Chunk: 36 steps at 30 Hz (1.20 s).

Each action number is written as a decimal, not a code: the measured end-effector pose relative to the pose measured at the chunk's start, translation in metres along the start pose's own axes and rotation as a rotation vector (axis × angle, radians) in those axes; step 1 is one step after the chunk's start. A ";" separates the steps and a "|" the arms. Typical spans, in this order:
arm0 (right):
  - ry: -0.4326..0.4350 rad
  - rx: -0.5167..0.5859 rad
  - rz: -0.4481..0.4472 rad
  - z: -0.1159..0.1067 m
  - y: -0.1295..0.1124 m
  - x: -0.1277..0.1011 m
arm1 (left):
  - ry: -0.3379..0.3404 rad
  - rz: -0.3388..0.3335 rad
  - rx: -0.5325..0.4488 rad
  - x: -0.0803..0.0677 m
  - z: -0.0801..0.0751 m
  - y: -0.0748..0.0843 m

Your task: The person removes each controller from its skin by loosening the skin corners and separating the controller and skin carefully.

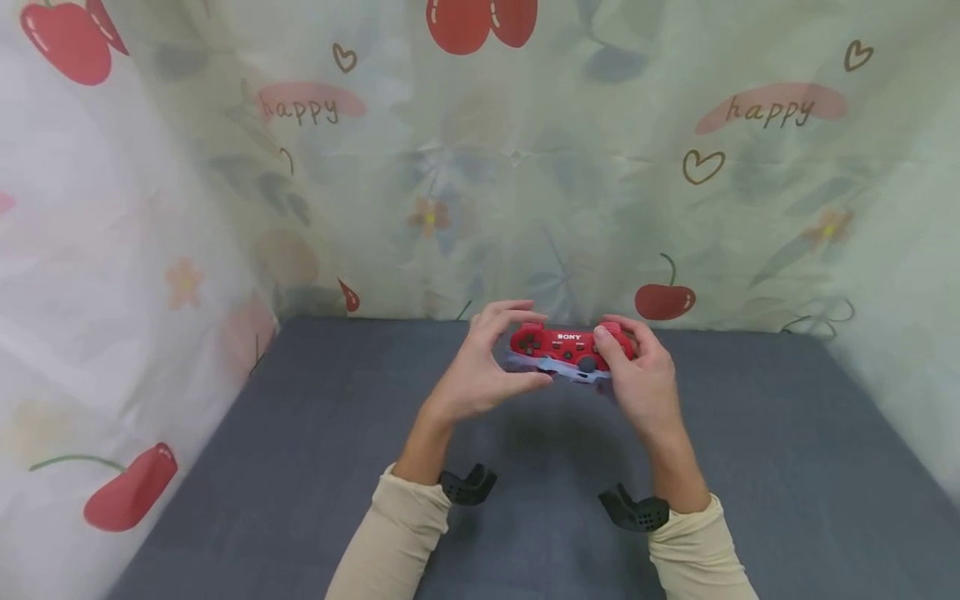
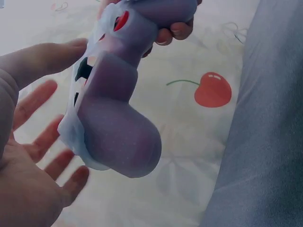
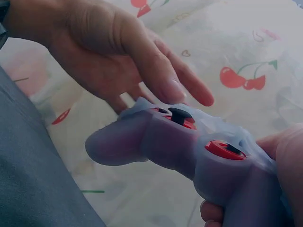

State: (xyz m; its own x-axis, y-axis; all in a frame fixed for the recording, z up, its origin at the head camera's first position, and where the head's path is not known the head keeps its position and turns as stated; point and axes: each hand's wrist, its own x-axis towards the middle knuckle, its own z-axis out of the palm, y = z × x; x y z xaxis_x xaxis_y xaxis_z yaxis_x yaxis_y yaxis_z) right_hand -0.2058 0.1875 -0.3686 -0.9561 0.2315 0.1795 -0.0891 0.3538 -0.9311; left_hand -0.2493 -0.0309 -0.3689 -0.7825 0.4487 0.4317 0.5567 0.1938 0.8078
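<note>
While my right grip [image 1: 645, 377] holds the red controller [image 1: 566, 344], my left grip [image 1: 480, 371] is spread — I guess I'm fitting the soft cover [image 2: 120, 137]; next, tug it snug.

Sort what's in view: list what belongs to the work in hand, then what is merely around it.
Belongs to the work:
- red controller
- translucent cover, partly over it
- right hand, gripping the covered controller
- left hand, at the cover

Merely around it:
- grey tabletop
- cherry-patterned sheet
- black wrist devices
- beige sleeves
</note>
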 end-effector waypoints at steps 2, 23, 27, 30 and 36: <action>0.006 0.003 0.012 0.002 -0.001 0.000 | 0.031 0.019 0.073 -0.001 0.000 -0.001; 0.007 0.001 0.015 0.006 0.001 0.000 | -0.027 0.054 0.336 -0.003 0.004 0.007; 0.007 -0.007 0.009 0.006 0.000 -0.001 | -0.032 0.083 0.406 -0.003 0.006 0.007; 0.010 -0.026 0.000 0.007 0.000 -0.002 | -0.026 0.126 0.454 -0.002 0.007 0.007; 0.051 -0.075 -0.069 0.009 0.003 -0.001 | -0.069 0.140 0.461 -0.002 0.008 0.009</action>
State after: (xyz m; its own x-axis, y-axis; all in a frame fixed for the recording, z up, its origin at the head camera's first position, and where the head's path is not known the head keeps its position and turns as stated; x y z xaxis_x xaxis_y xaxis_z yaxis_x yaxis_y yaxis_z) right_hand -0.2073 0.1803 -0.3745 -0.9328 0.2492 0.2605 -0.1316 0.4372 -0.8897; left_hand -0.2404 -0.0233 -0.3654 -0.6796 0.5521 0.4829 0.7330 0.4869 0.4749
